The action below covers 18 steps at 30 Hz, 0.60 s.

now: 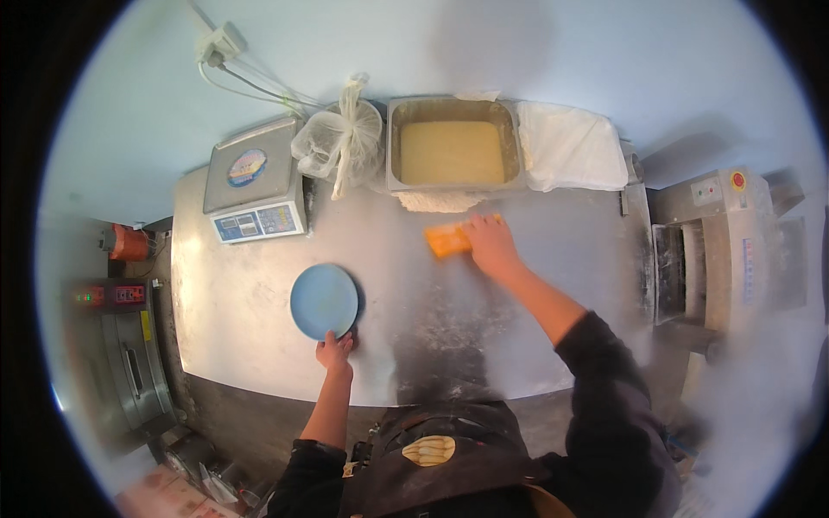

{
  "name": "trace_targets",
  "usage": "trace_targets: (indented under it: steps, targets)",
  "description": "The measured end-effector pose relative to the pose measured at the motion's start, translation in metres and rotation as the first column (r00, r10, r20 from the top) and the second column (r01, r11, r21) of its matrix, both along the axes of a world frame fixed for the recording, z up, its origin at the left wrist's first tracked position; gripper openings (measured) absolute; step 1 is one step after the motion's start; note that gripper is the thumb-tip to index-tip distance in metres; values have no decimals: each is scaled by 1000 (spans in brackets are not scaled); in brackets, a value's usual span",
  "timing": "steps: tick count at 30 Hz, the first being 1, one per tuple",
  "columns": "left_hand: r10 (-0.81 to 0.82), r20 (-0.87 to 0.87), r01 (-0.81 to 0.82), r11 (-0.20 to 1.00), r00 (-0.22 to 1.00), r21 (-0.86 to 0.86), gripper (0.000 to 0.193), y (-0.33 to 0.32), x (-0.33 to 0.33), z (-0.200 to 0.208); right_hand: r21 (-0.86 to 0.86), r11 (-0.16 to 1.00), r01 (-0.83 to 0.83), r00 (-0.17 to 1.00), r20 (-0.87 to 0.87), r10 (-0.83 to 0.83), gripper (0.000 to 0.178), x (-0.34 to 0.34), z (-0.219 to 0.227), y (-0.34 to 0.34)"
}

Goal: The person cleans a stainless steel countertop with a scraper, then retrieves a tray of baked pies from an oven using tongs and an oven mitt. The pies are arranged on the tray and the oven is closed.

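My left hand grips the near rim of a round blue plate, thumb on top, over the left half of the metal worktable. My right hand is stretched forward and closed on an orange, flat, rectangular piece; it is blurred, so I cannot tell whether it is a cloth or a scraper. That piece is low over the tabletop, just in front of a pale floury heap. Behind the heap stands a deep metal pan with a smooth yellowish filling.
A digital scale stands at the back left, beside a knotted clear plastic bag. White folded sheeting lies right of the pan. A metal machine flanks the table's right side; an oven-like cabinet is at the left.
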<state>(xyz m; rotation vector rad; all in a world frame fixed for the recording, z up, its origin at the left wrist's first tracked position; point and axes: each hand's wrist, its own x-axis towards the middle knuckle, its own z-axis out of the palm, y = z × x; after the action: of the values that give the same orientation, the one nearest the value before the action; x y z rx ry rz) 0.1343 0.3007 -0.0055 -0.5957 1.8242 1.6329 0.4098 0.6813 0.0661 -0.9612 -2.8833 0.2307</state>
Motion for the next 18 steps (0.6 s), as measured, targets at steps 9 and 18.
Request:
trace_targets:
  steps: [9,18]
  targets:
    - [-184,-13,184,978,983,100,34,103,-10,3,-166,968,-188,965,154,213,37,62,12,-203]
    - [-62,33,57,991,998,123,31,188,-52,0,7,999,-44,997,-69,44,37,-10,9,-80]
